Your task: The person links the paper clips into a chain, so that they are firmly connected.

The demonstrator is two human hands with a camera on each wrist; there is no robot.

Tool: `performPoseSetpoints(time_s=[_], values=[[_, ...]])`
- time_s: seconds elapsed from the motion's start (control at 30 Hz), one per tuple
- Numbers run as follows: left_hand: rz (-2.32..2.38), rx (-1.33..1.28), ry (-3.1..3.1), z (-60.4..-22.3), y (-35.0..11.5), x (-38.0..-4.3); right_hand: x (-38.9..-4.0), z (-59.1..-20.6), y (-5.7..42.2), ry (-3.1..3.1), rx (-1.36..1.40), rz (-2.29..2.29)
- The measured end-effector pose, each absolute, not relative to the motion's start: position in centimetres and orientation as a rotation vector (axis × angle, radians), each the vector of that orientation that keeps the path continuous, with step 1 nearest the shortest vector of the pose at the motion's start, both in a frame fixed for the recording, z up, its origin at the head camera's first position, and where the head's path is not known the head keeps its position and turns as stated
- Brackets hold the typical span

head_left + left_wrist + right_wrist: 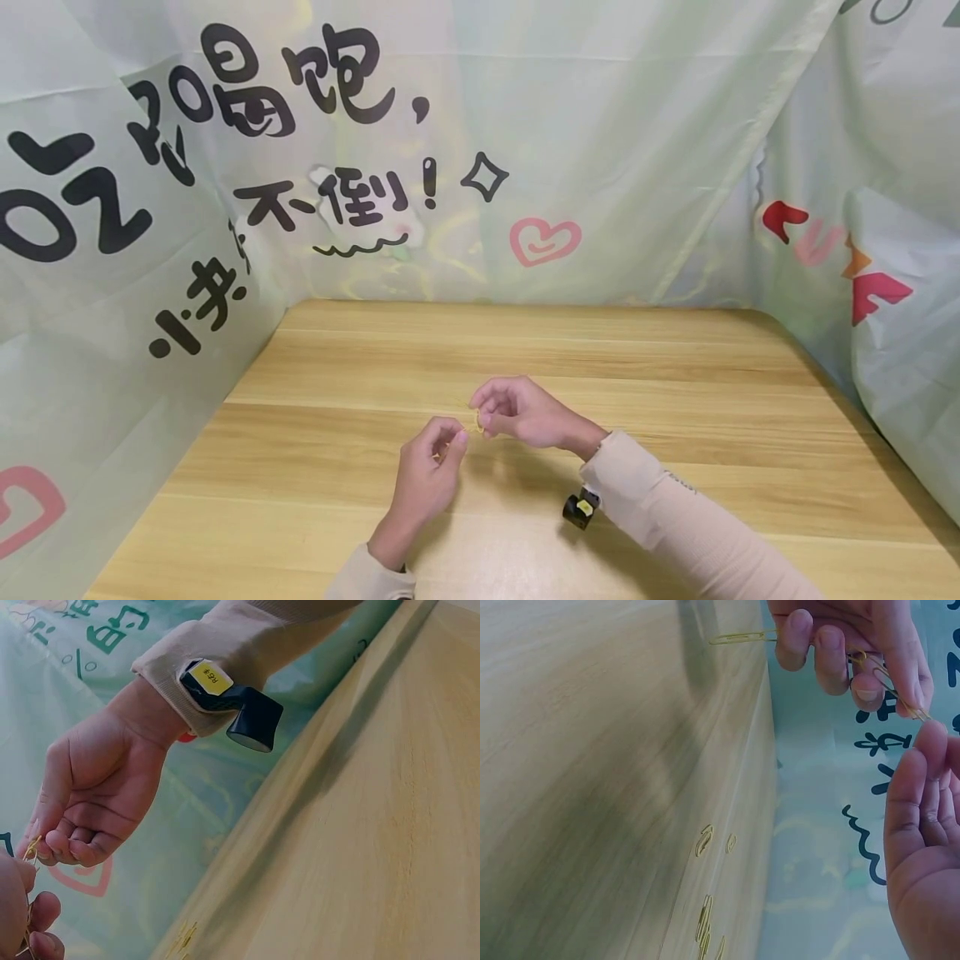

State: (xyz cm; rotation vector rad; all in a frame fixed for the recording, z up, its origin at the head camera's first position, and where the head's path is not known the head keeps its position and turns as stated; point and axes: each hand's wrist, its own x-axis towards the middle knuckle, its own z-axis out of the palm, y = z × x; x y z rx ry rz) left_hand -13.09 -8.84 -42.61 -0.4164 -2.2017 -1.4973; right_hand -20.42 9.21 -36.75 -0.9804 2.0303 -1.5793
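Fingertip to fingertip, both hands meet above the wooden table. My left hand [427, 468] pinches linked gold paper clips [881, 671] between thumb and index finger. Part of this chain passes behind the curled fingers, and one clip end [741, 637] sticks out on the far side. My right hand [528, 414] has its thumb and index finger on a gold paper clip [32, 847] at the chain's end, right at the left fingertips. Its other fingers are loosely bent. The fingers partly cover where the clips join.
Several loose gold paper clips [703, 922] lie on the wooden table [337, 492], with two more clips [706, 840] close by. A black wrist camera [581, 508] hangs from the right sleeve. Printed cloth [637, 167] surrounds the table at the back and sides.
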Motion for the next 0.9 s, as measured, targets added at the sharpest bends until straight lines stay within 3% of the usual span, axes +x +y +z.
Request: performPoseSetpoints(time_s=[0.9], values=[[-1.378,-0.405,-2.129,-42.93,-9.0,-13.26,-20.14,-36.64,9.02,2.041,-1.106,-1.462]])
